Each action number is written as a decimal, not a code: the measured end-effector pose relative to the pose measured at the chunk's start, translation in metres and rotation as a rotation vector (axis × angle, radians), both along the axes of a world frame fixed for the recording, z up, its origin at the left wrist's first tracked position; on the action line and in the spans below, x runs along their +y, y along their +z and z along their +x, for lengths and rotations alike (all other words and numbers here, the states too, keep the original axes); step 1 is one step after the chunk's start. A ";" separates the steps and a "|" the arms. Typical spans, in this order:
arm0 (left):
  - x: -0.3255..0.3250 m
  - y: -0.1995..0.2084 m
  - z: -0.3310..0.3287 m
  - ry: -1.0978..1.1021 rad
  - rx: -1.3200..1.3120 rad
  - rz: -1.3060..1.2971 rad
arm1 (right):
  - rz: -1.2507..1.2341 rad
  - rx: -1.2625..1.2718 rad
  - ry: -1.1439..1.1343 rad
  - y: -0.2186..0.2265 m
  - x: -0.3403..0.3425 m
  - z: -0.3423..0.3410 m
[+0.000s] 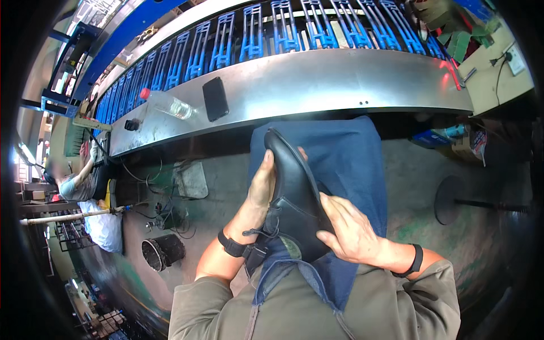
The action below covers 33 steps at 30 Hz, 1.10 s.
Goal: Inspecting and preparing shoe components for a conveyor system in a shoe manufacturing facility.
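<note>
A black lace-up shoe (296,187) lies across my lap with its toe pointing away and its sole edge turned to the right. My left hand (262,184) wraps around the toe end from the left, the thumb on the upper and a fingertip showing past the sole edge. At the heel end, my right hand (352,229) grips the shoe from the right, fingers along the sole side and thumb over the heel part. Black laces (271,222) hang near my left wrist. Beneath the shoe spreads a dark blue apron (354,164).
Ahead runs a metal-edged bench (317,79) with a row of blue roller frames (286,28). On it lie a phone (215,99) and a clear bottle (173,105) with a red cap. A black bucket (163,252) stands at left; another person (85,175) sits farther left.
</note>
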<state>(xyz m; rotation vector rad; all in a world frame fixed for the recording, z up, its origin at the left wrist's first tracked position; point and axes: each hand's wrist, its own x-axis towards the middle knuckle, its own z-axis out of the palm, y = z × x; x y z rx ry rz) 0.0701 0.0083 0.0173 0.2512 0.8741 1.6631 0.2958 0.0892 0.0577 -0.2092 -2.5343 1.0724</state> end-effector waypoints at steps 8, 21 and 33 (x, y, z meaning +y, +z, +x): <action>0.025 0.004 0.014 0.131 0.238 -0.164 | 0.200 -0.049 -0.094 -0.043 0.027 0.015; -0.019 0.020 -0.025 -0.016 1.208 -0.349 | -0.179 0.341 -0.099 0.044 0.057 -0.072; 0.019 0.005 0.014 -0.108 1.486 0.299 | -0.186 -0.082 -0.218 -0.104 0.122 -0.096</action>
